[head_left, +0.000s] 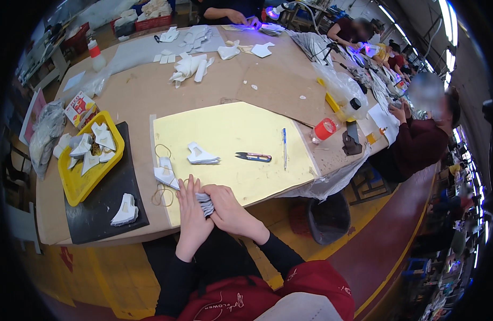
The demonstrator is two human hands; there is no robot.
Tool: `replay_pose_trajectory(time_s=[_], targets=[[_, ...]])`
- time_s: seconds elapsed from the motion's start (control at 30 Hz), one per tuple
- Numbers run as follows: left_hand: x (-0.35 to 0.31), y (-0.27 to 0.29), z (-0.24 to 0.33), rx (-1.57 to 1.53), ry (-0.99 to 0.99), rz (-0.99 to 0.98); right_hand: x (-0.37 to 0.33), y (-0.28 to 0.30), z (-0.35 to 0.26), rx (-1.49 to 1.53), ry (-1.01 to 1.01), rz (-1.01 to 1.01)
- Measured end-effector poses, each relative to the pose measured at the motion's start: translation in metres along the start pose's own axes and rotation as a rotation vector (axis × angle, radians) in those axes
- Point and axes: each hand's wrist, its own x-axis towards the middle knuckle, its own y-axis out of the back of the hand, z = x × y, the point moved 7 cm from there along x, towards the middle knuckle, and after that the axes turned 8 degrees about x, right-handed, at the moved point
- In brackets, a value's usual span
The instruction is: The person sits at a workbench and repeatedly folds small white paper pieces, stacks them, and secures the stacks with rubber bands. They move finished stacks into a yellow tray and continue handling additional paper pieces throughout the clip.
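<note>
At the near edge of the table [134, 96], a grey-white stack [205, 204] is held, seemingly unfinished, by the fingers [189, 188] of left hand [193, 214] and right hand [229, 208]; whether white pieces [83, 145] in the yellow tray [78, 191] are done cannot be told.

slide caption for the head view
Both hands handle a pale layered stack at the near edge of a yellow sheet bearing snips and a pen.

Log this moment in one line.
left hand: holding pale stack | right hand: holding same stack | yellow sheet: snips, pen, white cutouts on top | tray: white pieces
</note>
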Motion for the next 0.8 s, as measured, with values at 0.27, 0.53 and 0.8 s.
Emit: replay_pose_trajectory(time_s=[0.27, 0.53, 0.8], targets=[[-0.004, 0.007, 0.01, 0.038, -0.035, 0.135, -0.001, 0.041, 0.009, -0.15, -0.008, 0.242], [-0.002, -0.011, 0.015, 0.282, -0.182, -0.006, -0.003, 0.009, 0.006, -0.246, 0.022, 0.128], [-0.007, -0.009, 0.014, 0.258, -0.135, 0.056, -0.002, 0.004, -0.001, -0.222, 0.003, 0.152]])
